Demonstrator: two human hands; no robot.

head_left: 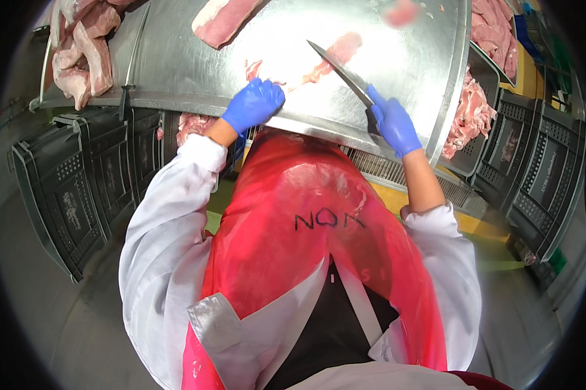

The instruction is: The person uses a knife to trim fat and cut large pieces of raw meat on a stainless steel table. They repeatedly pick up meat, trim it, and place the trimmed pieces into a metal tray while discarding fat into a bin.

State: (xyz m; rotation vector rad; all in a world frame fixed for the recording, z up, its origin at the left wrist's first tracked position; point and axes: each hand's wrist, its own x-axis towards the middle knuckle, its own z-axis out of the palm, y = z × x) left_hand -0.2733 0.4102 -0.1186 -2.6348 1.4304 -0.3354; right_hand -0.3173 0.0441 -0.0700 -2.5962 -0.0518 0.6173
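My right hand (397, 123), in a blue glove, grips the dark handle of a knife (340, 69), its index finger stretched along the top. The blade points away to the left and crosses over a thin strip of pink meat (342, 51) on the metal table (195, 71). My left hand (254, 105), also blue-gloved, is closed in a fist by the table's near edge. Whatever lies inside its fingers is hidden. Just beyond its knuckles lies a small meat scrap (253, 69). Farther back sits a larger pale-pink cut of meat (225, 21).
Big meat pieces (85, 58) are heaped at the table's left end. A long thin steel rod with a dark handle (125, 104) hangs over the near edge. Crates of meat trimmings (473, 117) flank the right side; dark crates (65, 195) stand at left.
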